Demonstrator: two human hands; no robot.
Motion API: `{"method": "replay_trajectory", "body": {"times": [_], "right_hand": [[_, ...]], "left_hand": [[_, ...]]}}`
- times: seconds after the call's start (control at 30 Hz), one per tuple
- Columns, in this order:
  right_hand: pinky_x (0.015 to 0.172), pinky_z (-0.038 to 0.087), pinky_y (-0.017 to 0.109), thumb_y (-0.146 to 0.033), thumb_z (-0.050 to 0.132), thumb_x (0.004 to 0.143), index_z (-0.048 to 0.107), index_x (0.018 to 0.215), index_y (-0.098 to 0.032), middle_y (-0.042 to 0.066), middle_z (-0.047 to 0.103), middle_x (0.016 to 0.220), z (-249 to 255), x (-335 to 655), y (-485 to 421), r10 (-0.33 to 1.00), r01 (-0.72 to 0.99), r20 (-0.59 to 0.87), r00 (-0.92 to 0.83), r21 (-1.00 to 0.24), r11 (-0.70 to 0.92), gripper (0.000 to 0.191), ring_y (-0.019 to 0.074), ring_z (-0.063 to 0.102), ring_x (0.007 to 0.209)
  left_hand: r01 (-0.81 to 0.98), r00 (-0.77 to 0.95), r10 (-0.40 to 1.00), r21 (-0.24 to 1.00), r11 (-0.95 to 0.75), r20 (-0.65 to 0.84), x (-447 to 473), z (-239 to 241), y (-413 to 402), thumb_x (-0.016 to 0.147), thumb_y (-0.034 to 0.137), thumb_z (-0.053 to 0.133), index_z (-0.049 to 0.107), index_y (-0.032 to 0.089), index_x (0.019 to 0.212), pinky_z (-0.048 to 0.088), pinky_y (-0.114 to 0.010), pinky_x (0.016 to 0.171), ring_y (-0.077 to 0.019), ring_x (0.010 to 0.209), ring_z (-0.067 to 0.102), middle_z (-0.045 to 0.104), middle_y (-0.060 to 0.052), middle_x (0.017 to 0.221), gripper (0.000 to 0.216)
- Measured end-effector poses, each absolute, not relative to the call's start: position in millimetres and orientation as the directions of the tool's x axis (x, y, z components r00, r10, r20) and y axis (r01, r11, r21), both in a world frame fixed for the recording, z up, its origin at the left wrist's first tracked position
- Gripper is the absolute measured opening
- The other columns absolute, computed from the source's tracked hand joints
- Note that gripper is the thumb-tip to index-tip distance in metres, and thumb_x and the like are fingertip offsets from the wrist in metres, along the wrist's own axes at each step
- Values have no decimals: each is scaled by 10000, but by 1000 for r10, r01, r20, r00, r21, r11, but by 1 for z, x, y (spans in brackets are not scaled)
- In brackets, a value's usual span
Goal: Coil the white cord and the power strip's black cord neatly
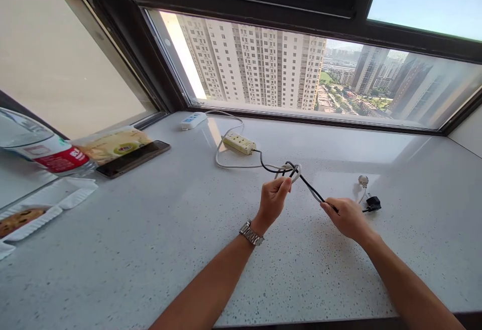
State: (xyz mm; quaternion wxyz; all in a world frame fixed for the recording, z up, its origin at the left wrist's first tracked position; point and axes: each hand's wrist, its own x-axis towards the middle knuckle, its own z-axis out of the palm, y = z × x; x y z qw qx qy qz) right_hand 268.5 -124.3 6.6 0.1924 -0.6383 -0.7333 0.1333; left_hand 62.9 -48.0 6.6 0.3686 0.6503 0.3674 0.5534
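Note:
A black cord (312, 189) and a white cord (241, 166) run together and cross in a loose knot near the middle of the counter. My left hand (274, 197), with a metal watch at its wrist, is closed on the loops of the knot. To its right, my right hand (346, 217) grips both cords. Past that hand lie a white plug (363, 181) and a black plug (372, 203). The black cord leads to a cream power strip (239, 143), the white one to a white power strip (193, 120) by the window.
On the left, a plastic bottle (45, 151) lies on its side beside a yellowish packet (116, 144) and a dark phone (133, 158). A white tray (75, 192) with a cookie (20, 221) is nearer. The window frame (309, 119) borders the speckled counter (181, 249).

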Motion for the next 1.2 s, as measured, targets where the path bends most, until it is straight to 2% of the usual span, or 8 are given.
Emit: {"method": "replay_trajectory", "body": {"times": [0.13,0.27,0.4,0.5,0.7,0.9,1.0,1.2], "right_hand": [[487,199,268,-481,361,937,538,620,-202,28,529,547,6,255,-123,972,852,222,-76,-492,179,457,140,390,465],[514,257,269,-414,420,904,589,622,-192,49,562,586,4,247,-117,950,785,313,4,-589,191,397,153,457,521],[592,390,277,-349,545,805,650,802,-180,65,606,779,3,245,-113,934,531,354,-52,-782,326,198,186,546,676],[558,400,256,-274,535,791,605,795,-181,53,554,850,3,243,-115,927,392,340,-160,-840,375,116,164,520,693],[746,452,318,-162,525,790,531,883,-194,76,556,965,0,239,-117,876,578,399,-271,-660,479,98,212,530,896],[827,455,428,-471,713,764,602,1046,-174,117,627,1026,8,267,-117,909,811,191,-369,-412,416,424,297,565,964],[853,463,419,-535,712,747,640,1084,-182,123,648,1062,12,292,-119,900,817,117,-419,-384,430,493,301,577,1003],[1081,235,530,-397,615,879,663,1117,-252,51,693,929,11,313,-121,868,813,171,-467,-303,497,283,236,633,891]], "left_hand": [[201,307,854,849,-489,420,74,1,-59,880,577,316,487,169,466,248,-233,461,-86,395,325,341,23,400,606],[315,500,786,769,-556,363,87,-4,-72,877,412,379,528,158,441,253,-225,479,-76,396,372,395,22,387,526],[193,553,775,859,-475,304,94,-6,-79,850,369,426,565,151,455,264,-216,464,-73,395,354,382,32,386,472],[91,453,852,938,-335,261,96,-4,-77,797,443,537,534,144,486,266,-200,443,-71,435,349,400,37,440,432],[61,405,903,981,-185,145,100,0,-73,781,486,553,564,140,615,299,-194,456,-80,498,375,461,30,534,385],[59,322,928,974,-218,188,95,-3,-72,783,392,489,420,170,557,245,-196,449,-73,481,297,334,56,512,324],[74,211,952,967,-243,223,88,-4,-65,770,407,476,381,185,553,227,-194,434,-71,460,268,295,67,497,324],[26,174,955,968,-249,241,78,0,-58,773,433,495,470,174,587,276,-181,418,-77,436,340,377,56,478,320]]}}
